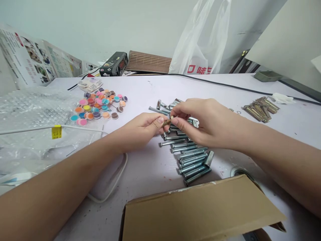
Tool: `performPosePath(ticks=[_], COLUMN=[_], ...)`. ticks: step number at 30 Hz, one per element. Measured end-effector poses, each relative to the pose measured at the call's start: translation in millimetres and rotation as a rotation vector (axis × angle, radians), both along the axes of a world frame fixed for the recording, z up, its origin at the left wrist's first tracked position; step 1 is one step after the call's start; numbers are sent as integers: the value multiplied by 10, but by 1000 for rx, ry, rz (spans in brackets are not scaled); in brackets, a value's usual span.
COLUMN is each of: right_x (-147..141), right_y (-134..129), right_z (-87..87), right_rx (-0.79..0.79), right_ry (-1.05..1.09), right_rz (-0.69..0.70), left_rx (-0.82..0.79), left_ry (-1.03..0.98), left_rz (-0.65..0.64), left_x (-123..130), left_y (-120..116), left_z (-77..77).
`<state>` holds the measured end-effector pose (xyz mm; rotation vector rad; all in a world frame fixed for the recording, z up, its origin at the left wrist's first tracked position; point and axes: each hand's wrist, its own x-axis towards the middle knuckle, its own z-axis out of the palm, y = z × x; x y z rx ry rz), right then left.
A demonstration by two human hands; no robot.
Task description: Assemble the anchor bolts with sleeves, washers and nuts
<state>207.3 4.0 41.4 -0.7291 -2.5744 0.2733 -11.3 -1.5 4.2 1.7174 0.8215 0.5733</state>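
Note:
My left hand (141, 130) pinches a brass-coloured threaded bolt (167, 123) between thumb and fingers. From the other side my right hand (204, 120) closes its thumb and fingertips on the bolt's end; whether a small nut or washer sits there I cannot tell. Beneath and around both hands lie silver bolts (192, 161), several of them side by side in a rough column. A short silver metal sleeve (209, 159) rests on the right of that column. Part of the pile is hidden behind my right hand.
A cardboard box (200, 211) stands at the near edge. Brass-coloured sleeve anchors (259, 110) lie at the right. Small pots with coloured lids (96, 105) and bubble wrap (32, 110) are on the left. A black cable (213, 81) crosses the back, near a white plastic bag (198, 43).

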Motion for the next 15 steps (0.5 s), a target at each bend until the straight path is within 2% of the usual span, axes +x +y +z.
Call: performPosePath(ticks=[3,8,11,13,15], right_x=[-36,-76,-82,-77,-65], right_y=[-20,-53,-60,-54,-43], right_z=[-32,-31,-23,-15,5], right_rx=[-10,-138,-115,-112,-111], right_ry=[-49,-13,-46,-28,28], right_rz=[-40,-43,-76,-48,-8], left_rx=[50,76,107,101,27], left_ry=[53,55,70,41,-63], left_rz=[-21,-35,-43,-39,1], left_x=[11,13,-3,-16,-23], left_y=[0,10,10,9,11], left_z=[15,14,2,-24,-67])
